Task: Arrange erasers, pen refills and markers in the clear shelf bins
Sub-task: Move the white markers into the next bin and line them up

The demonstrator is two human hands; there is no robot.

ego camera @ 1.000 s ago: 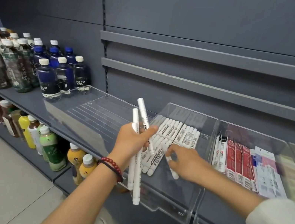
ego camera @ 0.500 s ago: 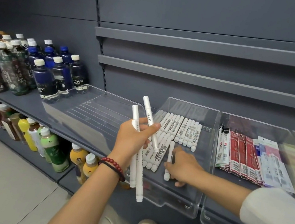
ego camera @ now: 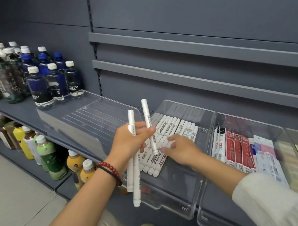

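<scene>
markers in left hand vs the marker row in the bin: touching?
Cannot tell. Head view: the held markers in the left hand cross in front of the marker row in the clear bin; overlap alone shows neither contact nor gap.

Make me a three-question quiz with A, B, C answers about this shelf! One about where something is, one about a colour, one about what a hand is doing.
1. Where are the red packets?
A. in the clear bin right of the marker bin
B. on the floor
C. among the bottles

2. What colour is the bracelet on the left wrist?
A. blue
B. red
C. yellow

3. What is the left hand doing?
A. hanging idle
B. gripping a bottle
C. gripping white markers

Answers: 1 A, they lie one bin right of the markers; 2 B, its beads are dark red; 3 C, its fingers curl round them.
</scene>
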